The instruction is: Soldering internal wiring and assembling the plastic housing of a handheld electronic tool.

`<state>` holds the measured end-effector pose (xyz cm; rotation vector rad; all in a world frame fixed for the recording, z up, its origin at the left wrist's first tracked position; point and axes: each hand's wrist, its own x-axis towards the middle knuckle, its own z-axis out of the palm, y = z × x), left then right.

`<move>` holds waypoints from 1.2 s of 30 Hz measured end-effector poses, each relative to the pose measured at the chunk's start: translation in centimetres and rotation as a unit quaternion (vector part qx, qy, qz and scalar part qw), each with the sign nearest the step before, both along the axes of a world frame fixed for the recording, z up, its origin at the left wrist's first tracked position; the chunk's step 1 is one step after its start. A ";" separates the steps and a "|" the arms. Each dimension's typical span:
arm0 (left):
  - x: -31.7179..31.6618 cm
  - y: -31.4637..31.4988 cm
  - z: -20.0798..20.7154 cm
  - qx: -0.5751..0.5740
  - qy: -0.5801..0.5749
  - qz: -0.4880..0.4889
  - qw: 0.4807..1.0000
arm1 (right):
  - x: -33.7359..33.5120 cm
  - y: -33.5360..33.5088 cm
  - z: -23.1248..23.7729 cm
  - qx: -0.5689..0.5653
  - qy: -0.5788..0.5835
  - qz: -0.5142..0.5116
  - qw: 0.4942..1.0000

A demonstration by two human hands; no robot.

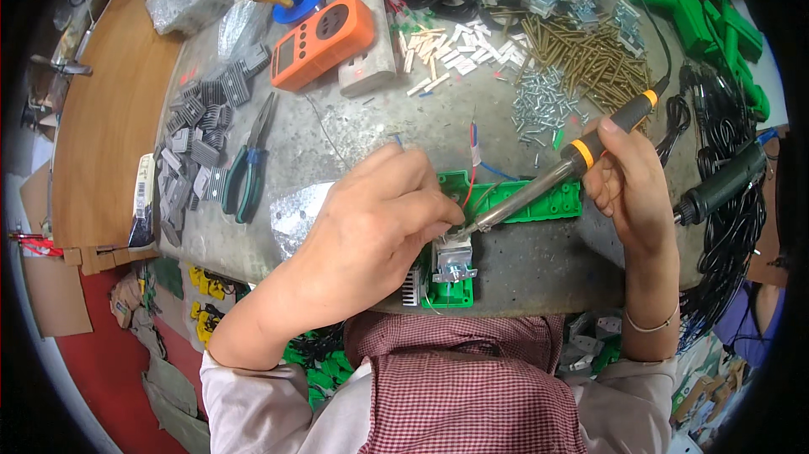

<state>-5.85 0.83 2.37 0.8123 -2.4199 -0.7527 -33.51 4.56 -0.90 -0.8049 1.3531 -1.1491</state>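
Note:
My right hand is closed round the black and orange handle of a soldering iron. Its metal shaft slants down to the left, and the tip ends at the fingers of my left hand. Those fingers are pinched together; whatever they hold is hidden. Right below the tip is a silvery metal block, set in an open green plastic housing that lies at the table's near edge. A red wire and a blue wire rise from the housing. Beside the block shows a finned heat sink.
Pliers and a pile of heat sinks lie to the left. Farther back are an orange meter, white strips, screws and brass-coloured rods. Black cables hang at the right edge.

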 end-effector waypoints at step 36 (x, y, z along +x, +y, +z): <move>-0.4 -0.5 -0.4 0.043 0.000 -0.023 0.999 | 0.5 0.2 0.5 0.011 0.003 -0.016 1.000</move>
